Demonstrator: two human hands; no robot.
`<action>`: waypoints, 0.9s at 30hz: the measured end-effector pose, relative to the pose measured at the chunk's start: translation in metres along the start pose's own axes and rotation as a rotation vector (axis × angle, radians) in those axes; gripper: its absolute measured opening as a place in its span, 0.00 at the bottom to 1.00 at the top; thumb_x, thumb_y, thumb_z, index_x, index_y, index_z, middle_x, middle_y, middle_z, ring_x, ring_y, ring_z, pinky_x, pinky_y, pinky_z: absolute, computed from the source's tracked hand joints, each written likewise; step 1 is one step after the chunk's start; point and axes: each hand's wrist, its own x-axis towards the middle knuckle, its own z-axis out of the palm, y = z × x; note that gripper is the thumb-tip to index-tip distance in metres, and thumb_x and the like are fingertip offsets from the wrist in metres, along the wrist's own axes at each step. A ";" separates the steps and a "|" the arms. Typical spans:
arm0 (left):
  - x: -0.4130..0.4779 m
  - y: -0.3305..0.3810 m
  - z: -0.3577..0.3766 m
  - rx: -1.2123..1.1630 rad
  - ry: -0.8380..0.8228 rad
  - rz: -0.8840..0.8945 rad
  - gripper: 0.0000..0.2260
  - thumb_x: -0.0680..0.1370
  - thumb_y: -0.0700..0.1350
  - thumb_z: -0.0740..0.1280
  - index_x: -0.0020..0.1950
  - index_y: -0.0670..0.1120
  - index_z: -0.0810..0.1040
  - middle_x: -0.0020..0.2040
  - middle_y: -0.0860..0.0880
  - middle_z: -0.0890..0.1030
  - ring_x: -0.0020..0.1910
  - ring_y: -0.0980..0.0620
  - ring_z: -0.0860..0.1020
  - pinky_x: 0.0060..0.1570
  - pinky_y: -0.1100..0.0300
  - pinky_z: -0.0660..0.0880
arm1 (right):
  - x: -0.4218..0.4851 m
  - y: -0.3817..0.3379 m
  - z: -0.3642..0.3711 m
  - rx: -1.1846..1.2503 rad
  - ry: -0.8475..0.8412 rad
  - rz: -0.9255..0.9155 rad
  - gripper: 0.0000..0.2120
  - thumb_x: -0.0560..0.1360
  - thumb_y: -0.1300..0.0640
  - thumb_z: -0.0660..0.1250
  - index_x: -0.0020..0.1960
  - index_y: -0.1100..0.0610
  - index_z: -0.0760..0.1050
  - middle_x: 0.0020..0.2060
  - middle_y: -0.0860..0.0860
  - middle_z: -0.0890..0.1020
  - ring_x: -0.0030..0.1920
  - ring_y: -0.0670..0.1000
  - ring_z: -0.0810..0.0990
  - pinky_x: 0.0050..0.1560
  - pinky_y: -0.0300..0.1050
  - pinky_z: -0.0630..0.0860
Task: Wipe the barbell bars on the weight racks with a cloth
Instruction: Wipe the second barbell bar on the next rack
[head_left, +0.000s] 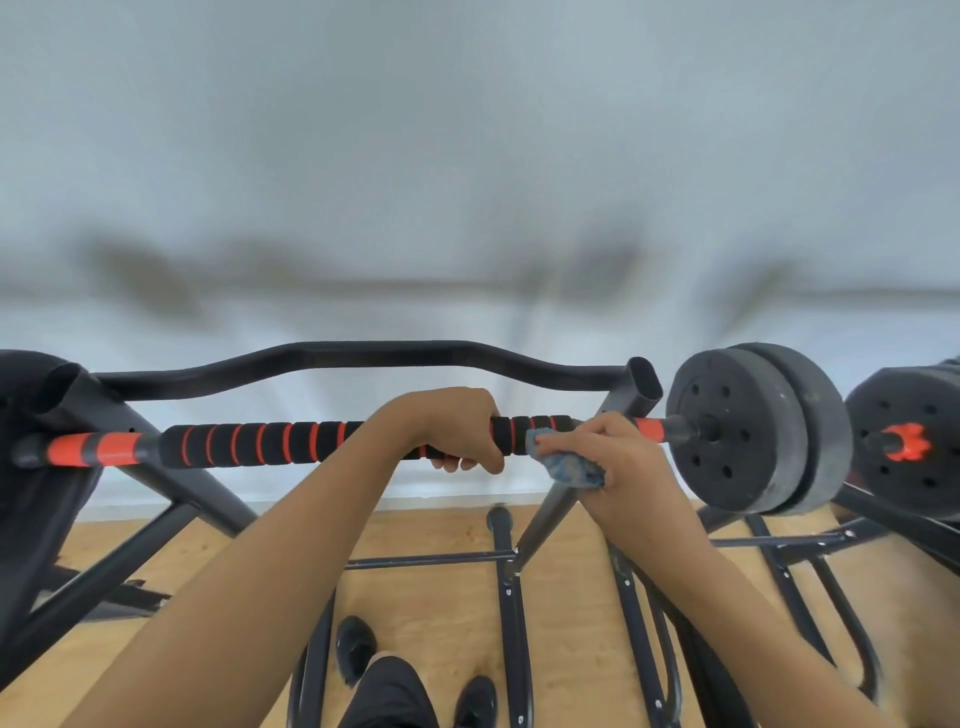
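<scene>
The barbell bar lies level across the black rack, its black-and-orange foam grip facing us. Our left hand wraps the grip, fingers fully curled around it. Just beside it, our right hand presses a blue cloth against the bar, fingers closed over the cloth. Weight plates sit at the right end.

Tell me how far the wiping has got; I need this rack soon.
Nothing shows as finished. In hand: the left hand grips the striped barbell bar while the right hand presses the blue cloth near its right end. Apparently left: the striped stretch leftward and the curved black bar behind.
</scene>
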 end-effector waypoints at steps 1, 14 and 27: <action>-0.001 0.000 0.001 -0.002 0.008 0.007 0.11 0.75 0.47 0.76 0.53 0.46 0.80 0.35 0.47 0.83 0.28 0.52 0.80 0.37 0.57 0.83 | 0.005 -0.002 -0.007 0.052 0.046 0.021 0.26 0.70 0.71 0.75 0.59 0.45 0.83 0.51 0.48 0.77 0.49 0.46 0.76 0.49 0.40 0.80; -0.016 0.004 0.044 0.586 0.637 -0.021 0.18 0.81 0.62 0.62 0.42 0.50 0.76 0.34 0.54 0.78 0.31 0.54 0.77 0.36 0.60 0.73 | 0.014 -0.009 0.029 0.118 -0.007 0.007 0.25 0.76 0.68 0.64 0.68 0.48 0.78 0.65 0.50 0.77 0.63 0.51 0.75 0.62 0.40 0.69; -0.012 0.002 0.029 0.418 0.471 -0.026 0.16 0.73 0.63 0.72 0.40 0.53 0.71 0.35 0.54 0.76 0.31 0.57 0.76 0.35 0.60 0.72 | -0.008 -0.002 -0.016 0.201 0.090 0.143 0.18 0.79 0.65 0.67 0.55 0.40 0.75 0.44 0.43 0.82 0.47 0.45 0.82 0.47 0.37 0.81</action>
